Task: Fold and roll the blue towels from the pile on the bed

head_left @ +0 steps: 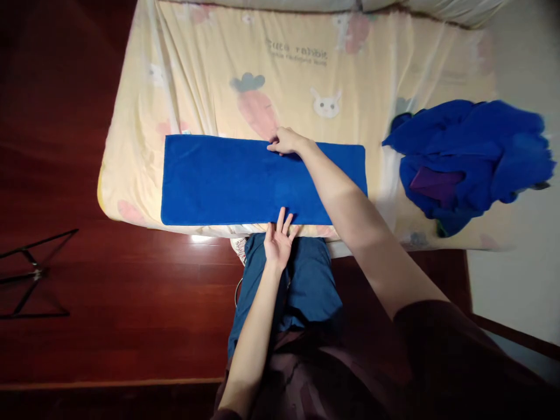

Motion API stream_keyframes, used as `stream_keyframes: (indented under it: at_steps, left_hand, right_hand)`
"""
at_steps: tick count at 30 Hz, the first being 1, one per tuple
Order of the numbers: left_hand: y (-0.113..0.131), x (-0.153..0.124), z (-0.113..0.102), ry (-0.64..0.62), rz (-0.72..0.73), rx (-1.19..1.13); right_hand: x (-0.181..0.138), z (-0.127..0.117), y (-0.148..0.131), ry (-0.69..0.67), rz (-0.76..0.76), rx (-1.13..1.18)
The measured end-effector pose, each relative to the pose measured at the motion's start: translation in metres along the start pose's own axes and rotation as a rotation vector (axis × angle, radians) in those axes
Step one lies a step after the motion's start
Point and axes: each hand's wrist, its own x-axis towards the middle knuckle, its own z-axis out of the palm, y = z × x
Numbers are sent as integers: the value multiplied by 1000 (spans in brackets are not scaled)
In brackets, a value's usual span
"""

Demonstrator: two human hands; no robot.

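Observation:
A blue towel (pixel 219 181) lies flat in a long rectangle across the front part of the bed. At the middle of its far edge, my right hand (pixel 289 140) is closed with the fingertips pinching the cloth; that forearm crosses over the towel's right part. My left hand (pixel 277 245) is at the near edge, palm up with its fingers spread. Its fingertips overlap the towel's border, and I cannot tell whether they reach under it.
The bed (pixel 297 87) has a pale yellow sheet printed with carrots and rabbits. A crumpled heap of blue cloth (pixel 472 146) with a purple patch lies at the right, near a pale wall (pixel 520 262). A black tripod stand (pixel 37 273) is on the dark red floor (pixel 131 315).

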Motion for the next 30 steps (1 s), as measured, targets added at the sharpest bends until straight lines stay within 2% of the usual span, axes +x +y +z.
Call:
stream_keyframes:
  at_steps: [3,11,15,20,25,30]
  left_hand:
    - [2,3,1,12,-24,-20]
    - [3,3,2,61,-52,-1]
    - [2,4,1,48,-55,-17]
    - [4,4,3,89,-49,64]
    - [4,5,5,89,-45,62]
    - [2,5,2,103,-34,41]
  right_hand:
    - [11,2,6,-26,33,-15]
    - [22,0,8,38,38,-74]
    - [36,-1,12,-25,95,-90]
    - [48,-10,19,-131,15,-103]
    - [33,-18,-2,-189,141,-44]
    - [9,-34,-27,-120,193,167]
